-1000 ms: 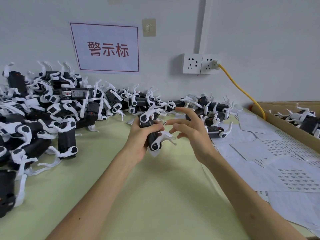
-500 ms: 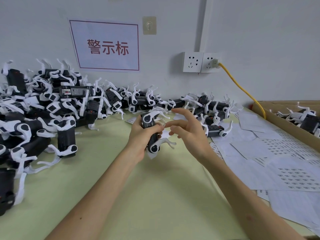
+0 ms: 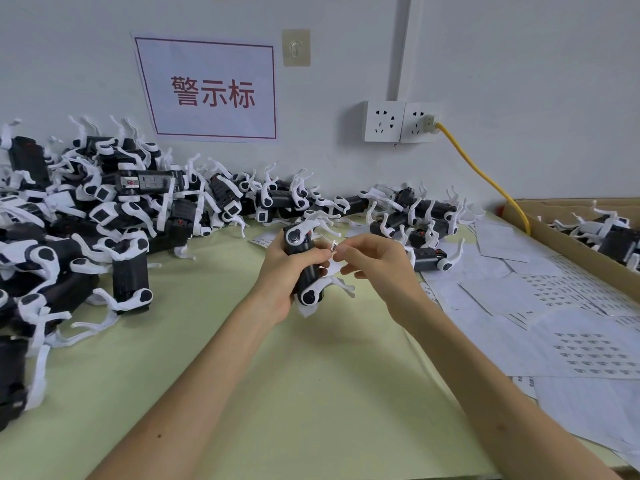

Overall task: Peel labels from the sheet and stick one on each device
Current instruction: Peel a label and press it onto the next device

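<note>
My left hand point(image 3: 282, 271) grips a black device with white clips point(image 3: 304, 261), held upright above the green table. A scrap of white label sheet point(image 3: 332, 268) is tucked behind the device in the same hand. My right hand point(image 3: 375, 261) pinches a small label point(image 3: 334, 245) between thumb and forefinger, right beside the device's upper part. Whether the label touches the device I cannot tell.
A large heap of black-and-white devices point(image 3: 104, 220) fills the left and back of the table point(image 3: 277, 393). Several label sheets point(image 3: 554, 306) lie spread on the right. A cardboard box point(image 3: 554, 233) with more devices stands at far right, under a yellow cable point(image 3: 485, 178).
My right hand's fingers, spread a second ago, have closed into a pinch on a small label and moved in toward the device. The left hand keeps its hold.
</note>
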